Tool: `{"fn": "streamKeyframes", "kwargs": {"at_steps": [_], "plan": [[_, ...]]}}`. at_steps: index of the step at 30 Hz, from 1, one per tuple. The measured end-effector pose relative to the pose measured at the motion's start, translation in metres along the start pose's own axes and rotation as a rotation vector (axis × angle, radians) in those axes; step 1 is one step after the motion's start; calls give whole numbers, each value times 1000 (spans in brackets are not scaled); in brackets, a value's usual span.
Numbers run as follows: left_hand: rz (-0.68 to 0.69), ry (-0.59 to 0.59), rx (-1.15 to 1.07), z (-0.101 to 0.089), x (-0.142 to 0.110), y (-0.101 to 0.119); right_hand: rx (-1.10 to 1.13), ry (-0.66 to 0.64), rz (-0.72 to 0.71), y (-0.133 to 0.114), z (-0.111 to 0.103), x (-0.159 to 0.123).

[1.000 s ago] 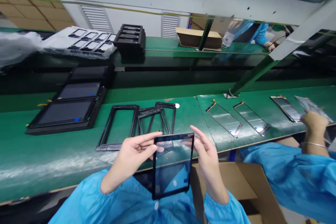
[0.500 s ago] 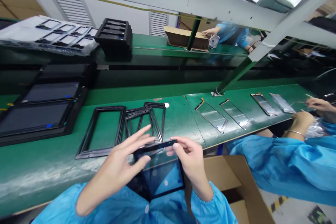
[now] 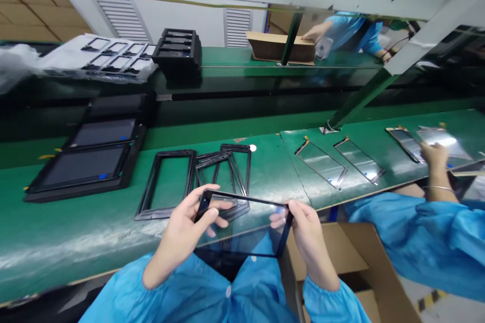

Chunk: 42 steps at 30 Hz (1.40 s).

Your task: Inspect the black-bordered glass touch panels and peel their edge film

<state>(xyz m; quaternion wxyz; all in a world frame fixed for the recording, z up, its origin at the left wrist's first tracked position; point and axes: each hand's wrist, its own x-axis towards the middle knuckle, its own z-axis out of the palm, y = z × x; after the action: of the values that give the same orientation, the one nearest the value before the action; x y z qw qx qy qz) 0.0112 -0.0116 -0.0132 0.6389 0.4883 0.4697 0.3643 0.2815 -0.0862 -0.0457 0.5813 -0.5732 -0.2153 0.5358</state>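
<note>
"Pinching where?"
"My left fingers point(image 3: 206, 222) grip one end of the glass panel point(image 3: 248, 229); my right fingers point(image 3: 298, 213), its upper right corner. Rim-only contact should limit smudges."
"And it's where?"
"Held off the bench point(image 3: 76, 242), by its near edge."

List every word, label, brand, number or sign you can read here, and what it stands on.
No readable words, brands or numbers.
Black-framed panel between the left hand and right hand: no legible print.
Blue tabs on the dark screens: too small to read any print.
Yellow-and-black striped floor marking: no lettering visible.
</note>
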Motion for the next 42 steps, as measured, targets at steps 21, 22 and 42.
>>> {"fn": "streamKeyframes", "kwargs": {"at_steps": [21,22,42], "plan": [[702,10,849,-1,19,7,-164,60,-232,3,18,-21],[759,-65,927,-1,23,10,-177,59,-237,4,19,-22],[-104,-269,21,16,11,-1,4,-152,-28,1,28,-6]]}}
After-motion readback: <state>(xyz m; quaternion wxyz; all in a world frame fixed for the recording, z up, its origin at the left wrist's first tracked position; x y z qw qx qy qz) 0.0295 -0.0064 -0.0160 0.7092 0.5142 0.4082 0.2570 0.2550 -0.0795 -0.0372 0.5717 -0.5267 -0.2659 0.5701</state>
